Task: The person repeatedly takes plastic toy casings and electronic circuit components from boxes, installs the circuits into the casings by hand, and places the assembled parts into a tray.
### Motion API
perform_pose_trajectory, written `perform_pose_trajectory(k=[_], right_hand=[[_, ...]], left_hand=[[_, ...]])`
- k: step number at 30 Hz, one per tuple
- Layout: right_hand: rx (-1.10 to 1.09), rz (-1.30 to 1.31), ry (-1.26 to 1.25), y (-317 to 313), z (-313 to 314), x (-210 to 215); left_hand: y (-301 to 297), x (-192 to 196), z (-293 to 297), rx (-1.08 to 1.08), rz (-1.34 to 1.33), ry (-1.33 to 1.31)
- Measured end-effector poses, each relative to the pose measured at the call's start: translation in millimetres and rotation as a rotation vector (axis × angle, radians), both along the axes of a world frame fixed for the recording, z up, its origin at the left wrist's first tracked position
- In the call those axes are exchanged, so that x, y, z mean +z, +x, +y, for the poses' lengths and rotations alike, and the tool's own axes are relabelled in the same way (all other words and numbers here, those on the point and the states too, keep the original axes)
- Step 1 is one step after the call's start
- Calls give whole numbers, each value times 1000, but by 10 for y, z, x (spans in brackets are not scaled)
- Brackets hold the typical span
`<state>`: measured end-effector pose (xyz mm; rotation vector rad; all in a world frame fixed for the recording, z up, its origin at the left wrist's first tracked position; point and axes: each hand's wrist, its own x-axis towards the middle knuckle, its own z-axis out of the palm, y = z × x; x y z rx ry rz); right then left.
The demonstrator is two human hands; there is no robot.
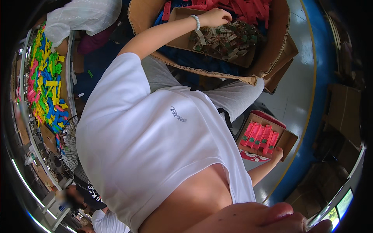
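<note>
My left hand [217,18], with a beaded bracelet at the wrist, is over a heap of small wired circuit boards [229,40]. Its fingers are pinched together, and whatever is between them is too small to make out. The heap lies in a shallow cardboard tray [178,42] inside a large cardboard carton [278,42]. Low on the right, my right hand [276,154] is at the near edge of a small cardboard box [287,138]. Its fingers are curled beside a row of pink plastic pieces [258,136] with green boards; their grip is hidden.
More pink plastic pieces [248,11] fill the carton's far side. On the left, a long table holds many coloured plastic parts [48,85], beside a fan [70,143]. A person in white [83,17] is at upper left. Flattened cardboard [285,58] lies right of the carton.
</note>
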<state>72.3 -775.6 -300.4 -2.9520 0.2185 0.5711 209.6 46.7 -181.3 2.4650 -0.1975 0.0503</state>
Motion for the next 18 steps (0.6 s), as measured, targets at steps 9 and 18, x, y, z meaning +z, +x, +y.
perform_pose_trajectory(k=[9, 18], right_hand=[[-10, -290, 123, 173, 1076, 991], [317, -827, 259, 826, 3128, 2030]], left_hand=[[1009, -511, -395, -215, 161, 441], [753, -604, -84, -278, -447, 404]])
